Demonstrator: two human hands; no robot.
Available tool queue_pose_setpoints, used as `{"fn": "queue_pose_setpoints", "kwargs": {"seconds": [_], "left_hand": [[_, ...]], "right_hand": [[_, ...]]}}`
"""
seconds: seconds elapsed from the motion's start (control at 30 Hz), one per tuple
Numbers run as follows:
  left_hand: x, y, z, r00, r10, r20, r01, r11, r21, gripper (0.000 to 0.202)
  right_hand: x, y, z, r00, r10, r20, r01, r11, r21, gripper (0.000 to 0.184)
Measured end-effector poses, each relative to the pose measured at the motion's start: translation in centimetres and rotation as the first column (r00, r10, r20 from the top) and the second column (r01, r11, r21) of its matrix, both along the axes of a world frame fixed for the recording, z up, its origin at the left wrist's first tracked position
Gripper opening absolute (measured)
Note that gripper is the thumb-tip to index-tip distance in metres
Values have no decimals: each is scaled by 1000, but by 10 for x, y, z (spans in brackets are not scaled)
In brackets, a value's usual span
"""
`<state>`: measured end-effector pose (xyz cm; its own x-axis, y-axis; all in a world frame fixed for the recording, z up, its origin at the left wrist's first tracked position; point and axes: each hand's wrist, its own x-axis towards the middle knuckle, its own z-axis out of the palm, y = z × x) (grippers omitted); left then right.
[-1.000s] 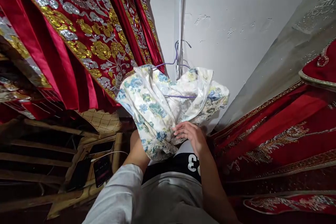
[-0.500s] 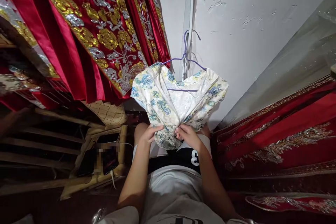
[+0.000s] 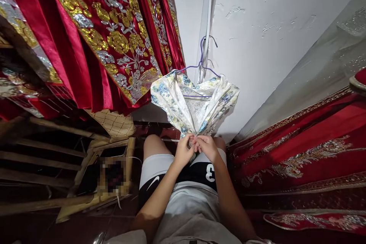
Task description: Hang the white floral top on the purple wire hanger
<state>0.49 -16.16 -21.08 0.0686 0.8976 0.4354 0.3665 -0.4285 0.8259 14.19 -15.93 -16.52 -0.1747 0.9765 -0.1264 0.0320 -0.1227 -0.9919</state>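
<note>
A white floral garment (image 3: 174, 101) with blue and yellow flowers hangs by its shoulders from a thin purple hanger (image 3: 201, 65). At the bottom of its V-shaped neckline, my left hand (image 3: 185, 148) pinches the cloth where the two front edges meet. Close beside it, touching or nearly so, my right hand (image 3: 206, 146) also grips the front with thumb and fingertips. Whether a button or other fastener lies between the fingers is too small to tell. The lower part of the garment bunches under and behind my hands.
Red embroidered cloth (image 3: 120, 42) with gold and silver sequins hangs at the left. A bamboo chair (image 3: 130, 167) bearing a blurred-out device stands left of my knees. More beaded red fabric (image 3: 300, 152) hangs at the right, beside the white wall (image 3: 257, 15).
My left hand has moved right, from the garment's left side to the centre front beside my right hand. The garment's front is gathered narrower, and its lower part has dropped between my knees.
</note>
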Motion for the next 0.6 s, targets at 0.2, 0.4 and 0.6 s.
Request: {"fn": "queue_pose_setpoints", "kwargs": {"seconds": [0.2, 0.4, 0.6], "left_hand": [[14, 3, 11, 893, -23, -450, -53, 987, -155, 13], [17, 12, 21, 780, -115, -615, -35, 973, -227, 9], [6, 22, 62, 773, -215, -597, 88, 968, -235, 8]], "right_hand": [[7, 34, 64, 981, -119, -155, 129, 990, 58, 35], [14, 85, 162, 950, -117, -289, 209, 928, 308, 24], [3, 78, 158, 947, -96, -308, 212, 904, 371, 30]]}}
